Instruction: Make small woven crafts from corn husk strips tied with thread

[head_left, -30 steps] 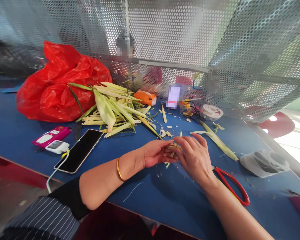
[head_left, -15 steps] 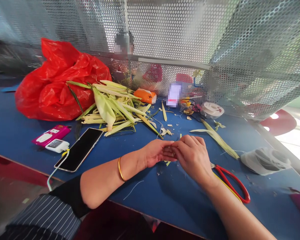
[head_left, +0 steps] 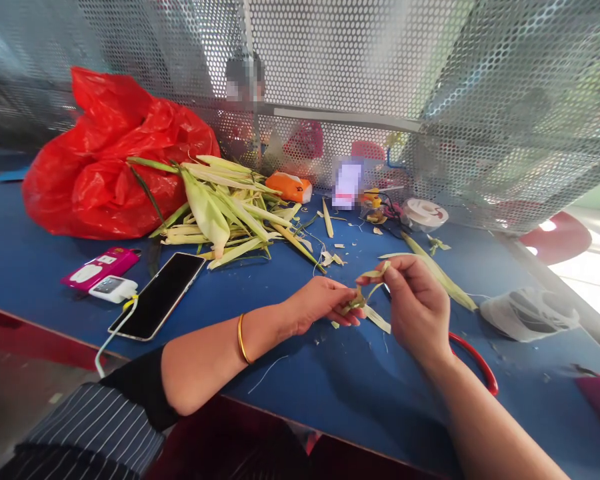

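My left hand (head_left: pixel 320 303) pinches one end of a thin green-yellow leaf strip (head_left: pixel 367 293) just above the blue table (head_left: pixel 300 373). My right hand (head_left: pixel 415 303) pinches the strip's other end, lifted a little and drawn to the right, so the strip stretches between the two hands. A loose pale end of the strip hangs under my right palm. A gold bangle (head_left: pixel 240 339) circles my left wrist.
A heap of long leaves (head_left: pixel 225 210) lies before a red plastic bag (head_left: pixel 113 157). A phone (head_left: pixel 157 295) on a cable, a pink pack (head_left: pixel 100 265) and a white charger lie left. Red-handled scissors (head_left: pixel 475 363) lie right, near a mask (head_left: pixel 530 313) and tape roll (head_left: pixel 424 213). Perforated metal screens close the back.
My hands were pressed together over the small leaf piece; now my right hand has lifted and pulled away to the right, drawing a leaf strip out between the two hands.
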A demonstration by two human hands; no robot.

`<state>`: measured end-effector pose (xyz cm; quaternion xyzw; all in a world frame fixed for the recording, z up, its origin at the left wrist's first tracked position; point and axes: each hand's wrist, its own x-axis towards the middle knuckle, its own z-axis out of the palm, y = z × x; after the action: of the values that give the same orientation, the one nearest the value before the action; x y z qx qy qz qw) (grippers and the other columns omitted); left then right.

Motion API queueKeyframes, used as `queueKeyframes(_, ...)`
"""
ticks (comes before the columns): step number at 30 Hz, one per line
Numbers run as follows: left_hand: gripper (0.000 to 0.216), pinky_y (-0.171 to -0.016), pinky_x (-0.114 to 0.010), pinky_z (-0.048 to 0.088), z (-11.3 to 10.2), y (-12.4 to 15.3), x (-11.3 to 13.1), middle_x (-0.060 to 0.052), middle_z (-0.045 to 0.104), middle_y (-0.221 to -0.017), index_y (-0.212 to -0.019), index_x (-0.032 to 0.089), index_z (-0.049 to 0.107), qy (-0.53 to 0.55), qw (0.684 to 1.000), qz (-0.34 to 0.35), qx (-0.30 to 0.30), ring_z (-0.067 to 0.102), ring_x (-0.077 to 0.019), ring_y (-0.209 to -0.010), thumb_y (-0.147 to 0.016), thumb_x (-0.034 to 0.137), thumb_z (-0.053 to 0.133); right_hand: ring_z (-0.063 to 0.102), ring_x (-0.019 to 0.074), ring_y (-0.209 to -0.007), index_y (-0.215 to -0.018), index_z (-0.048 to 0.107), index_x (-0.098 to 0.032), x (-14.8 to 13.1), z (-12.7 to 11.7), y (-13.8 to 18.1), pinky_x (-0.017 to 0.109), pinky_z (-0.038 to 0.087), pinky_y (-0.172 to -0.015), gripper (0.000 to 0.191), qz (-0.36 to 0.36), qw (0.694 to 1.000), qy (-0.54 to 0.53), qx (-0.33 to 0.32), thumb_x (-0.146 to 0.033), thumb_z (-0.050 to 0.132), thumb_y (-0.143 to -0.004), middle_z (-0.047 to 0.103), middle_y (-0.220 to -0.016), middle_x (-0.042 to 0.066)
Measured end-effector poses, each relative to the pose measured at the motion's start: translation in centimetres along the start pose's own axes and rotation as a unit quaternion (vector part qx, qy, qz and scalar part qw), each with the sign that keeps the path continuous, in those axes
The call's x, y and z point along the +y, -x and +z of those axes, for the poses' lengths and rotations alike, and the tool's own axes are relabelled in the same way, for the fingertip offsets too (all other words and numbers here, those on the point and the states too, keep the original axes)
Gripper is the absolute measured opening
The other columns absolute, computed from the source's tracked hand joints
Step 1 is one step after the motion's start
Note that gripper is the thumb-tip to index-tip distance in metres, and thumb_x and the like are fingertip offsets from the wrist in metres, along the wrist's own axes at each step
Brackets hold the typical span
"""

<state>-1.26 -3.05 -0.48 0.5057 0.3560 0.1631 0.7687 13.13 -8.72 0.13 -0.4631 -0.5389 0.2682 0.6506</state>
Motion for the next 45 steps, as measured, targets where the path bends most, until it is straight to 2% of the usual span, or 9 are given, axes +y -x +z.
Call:
queueKeyframes(3, 0.027, -0.072, -0.032, 0.050, 0.0, -0.1, 0.0, -0.008, 0.071, -0.076, -0.079, 0.013, 0.072, -0.017, 1.000, 0.008, -0.014, 0.064, -0.0137, -0.063, -0.077, 0.039, 0.066, 0.070, 0.0168, -0.078, -0.086, 0.058, -0.022, 0.1, 0.0, -0.2, 0.031, 0.054, -0.074, 0.009, 0.002, 1.000, -0.021, 0.013, -0.029, 0.059, -0.092, 0.062, -0.076, -0.002)
queueKeyframes(7, 0.027, -0.070, -0.032, 0.050, 0.0, -0.1, 0.0, -0.007, 0.070, -0.074, -0.080, 0.013, 0.072, -0.035, 0.999, 0.004, -0.024, 0.062, -0.0135, -0.061, -0.075, 0.040, 0.068, 0.069, 0.0186, -0.088, -0.087, 0.059, -0.023, 0.1, -0.1, -0.2, 0.032, 0.054, -0.077, 0.009, 0.003, 0.998, -0.038, -0.048, -0.030, 0.058, -0.092, 0.066, -0.084, 0.001)
queueKeyframes(16, 0.022, -0.073, -0.032, 0.053, -0.1, 0.1, 0.4, -0.009, 0.070, -0.074, -0.076, 0.012, 0.070, -0.010, 0.997, 0.014, -0.074, 0.064, -0.0158, -0.066, -0.071, 0.029, 0.056, 0.056, 0.0126, -0.049, -0.081, 0.055, -0.024, -0.5, 0.6, -0.3, 0.026, 0.044, -0.040, 0.029, 0.178, 0.979, -0.012, -0.100, -0.052, 0.063, -0.082, 0.069, -0.080, 0.002)
queueKeyframes(22, 0.035, -0.064, -0.030, 0.052, 0.0, -0.2, -0.1, -0.007, 0.066, -0.070, -0.084, 0.014, 0.065, -0.026, 0.999, 0.026, -0.034, 0.061, -0.0149, -0.059, -0.079, 0.049, 0.060, 0.055, 0.0132, -0.046, -0.081, 0.056, -0.023, -0.6, 0.8, 0.0, 0.026, 0.043, -0.041, 0.027, 0.185, 0.965, -0.080, -0.166, -0.048, 0.064, -0.082, 0.063, -0.062, -0.002)
queueKeyframes(28, 0.043, -0.060, -0.029, 0.051, 0.0, -0.2, -0.2, -0.007, 0.065, -0.068, -0.089, 0.014, 0.066, -0.043, 0.997, 0.019, -0.060, 0.060, -0.0146, -0.057, -0.087, 0.053, 0.048, 0.058, 0.0150, -0.049, -0.086, 0.057, -0.023, -0.3, 0.4, 0.2, 0.028, 0.046, -0.044, 0.020, 0.187, 0.953, -0.121, -0.205, -0.043, 0.060, -0.087, 0.065, -0.069, 0.000)
queueKeyframes(30, 0.040, -0.059, -0.028, 0.050, 0.1, 0.0, 0.0, -0.006, 0.064, -0.066, -0.087, 0.013, 0.065, -0.047, 0.997, 0.019, -0.054, 0.060, -0.0139, -0.055, -0.088, 0.048, 0.047, 0.059, 0.0152, -0.053, -0.088, 0.057, -0.023, -0.2, 0.3, 0.1, 0.029, 0.048, -0.046, 0.021, 0.175, 0.962, -0.088, -0.192, -0.044, 0.060, -0.087, 0.068, -0.080, 0.002)
queueKeyframes(34, 0.038, -0.060, -0.027, 0.050, -0.1, 0.0, 0.4, -0.006, 0.064, -0.064, -0.081, 0.011, 0.067, -0.021, 0.999, 0.024, -0.007, 0.058, -0.0123, -0.051, -0.090, 0.040, 0.045, 0.064, 0.0182, -0.081, -0.096, 0.060, -0.022, 0.2, -0.4, -0.6, 0.032, 0.052, -0.071, 0.020, 0.042, 0.991, 0.114, -0.056, -0.040, 0.060, -0.086, 0.068, -0.095, 0.005)
queueKeyframes(39, 0.037, -0.051, -0.025, 0.046, -0.7, -0.1, 0.8, -0.003, 0.059, -0.063, -0.083, 0.012, 0.068, 0.034, 0.990, 0.093, 0.096, 0.051, -0.0101, -0.048, -0.091, 0.039, 0.044, 0.062, 0.0166, -0.070, -0.095, 0.058, -0.021, 1.0, -1.0, -1.0, 0.028, 0.047, -0.064, 0.024, 0.049, 0.962, 0.238, -0.128, -0.044, 0.054, -0.090, 0.067, -0.080, 0.002)
queueKeyframes(45, 0.036, -0.042, -0.022, 0.027, -0.9, -0.2, 0.9, 0.002, 0.046, -0.056, -0.073, 0.014, 0.064, 0.034, 0.984, 0.115, 0.130, 0.036, -0.0066, -0.043, -0.090, 0.039, 0.046, 0.047, 0.0123, -0.052, -0.074, 0.060, -0.022, 1.5, -0.7, -0.2, 0.025, 0.036, -0.052, 0.030, 0.013, 0.938, 0.321, -0.130, -0.043, 0.050, -0.092, 0.055, -0.057, -0.003)
